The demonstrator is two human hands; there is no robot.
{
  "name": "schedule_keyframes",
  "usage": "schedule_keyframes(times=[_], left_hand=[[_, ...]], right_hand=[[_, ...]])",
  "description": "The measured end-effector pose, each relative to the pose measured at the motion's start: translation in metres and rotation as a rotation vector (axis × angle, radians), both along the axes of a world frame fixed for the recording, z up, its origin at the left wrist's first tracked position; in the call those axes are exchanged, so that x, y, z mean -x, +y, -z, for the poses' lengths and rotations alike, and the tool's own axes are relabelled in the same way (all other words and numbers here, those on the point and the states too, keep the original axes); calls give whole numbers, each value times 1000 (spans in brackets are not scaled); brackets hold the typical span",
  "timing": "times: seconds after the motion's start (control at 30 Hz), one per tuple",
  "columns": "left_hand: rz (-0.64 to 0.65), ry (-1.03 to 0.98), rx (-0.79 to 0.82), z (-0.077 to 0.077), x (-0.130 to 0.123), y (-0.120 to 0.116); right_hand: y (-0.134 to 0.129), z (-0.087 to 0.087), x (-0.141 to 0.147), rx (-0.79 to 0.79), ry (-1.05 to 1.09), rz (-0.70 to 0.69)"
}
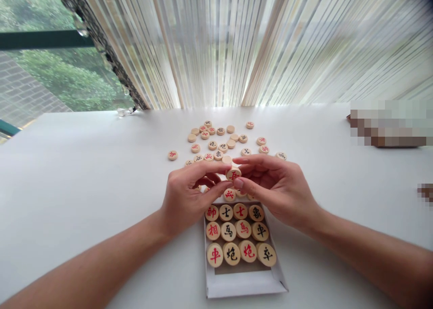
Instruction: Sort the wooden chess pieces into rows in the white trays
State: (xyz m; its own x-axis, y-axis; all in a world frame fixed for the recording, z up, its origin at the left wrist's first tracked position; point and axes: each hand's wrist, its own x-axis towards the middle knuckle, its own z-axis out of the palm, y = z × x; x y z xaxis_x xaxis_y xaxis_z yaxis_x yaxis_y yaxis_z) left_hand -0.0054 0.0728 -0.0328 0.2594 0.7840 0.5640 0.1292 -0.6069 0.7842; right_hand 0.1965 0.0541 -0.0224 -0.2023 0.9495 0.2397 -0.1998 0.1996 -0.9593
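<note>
Bare forearms (pixel 125 255) come in low from both sides, with a white box (pixel 243 286) sitting between them on a white table (pixel 128 187). Bright spot, btw: string curtain (pixel 216 43) hangs along the far edge, and off to the left there's a window (pixel 43 40) with trees (pixel 74 79) and some paving outside.

So, the box: shallow, with three rows of four discs (pixel 243 228) in it, characters facing up, some red, some black. Bare strip of floor at the near end.

Left hand (pixel 192 187) and right hand (pixel 284 185) are both pinching one piece (pixel 233 174), red character showing, held up just above the box's far end. More loose pieces (pixel 222 148) are scattered beyond, a few blank side up. Some sit right behind the box, but fingers cover them, so I can't really tell how they lie.
</note>
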Motion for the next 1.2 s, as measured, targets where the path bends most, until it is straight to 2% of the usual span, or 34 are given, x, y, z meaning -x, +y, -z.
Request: schedule_keyframes(times=[0.5, 0.93, 1.2], left_hand=[[-23, -35, 97, -3, 0, 2], [-23, -11, 68, -6, 0, 2], [83, -6, 56, -2, 0, 2]], right_hand=[[3, 1, -2, 6, -10, 19], [1, -4, -3, 91, -101, 26], [2, -8, -1, 95, -134, -3]])
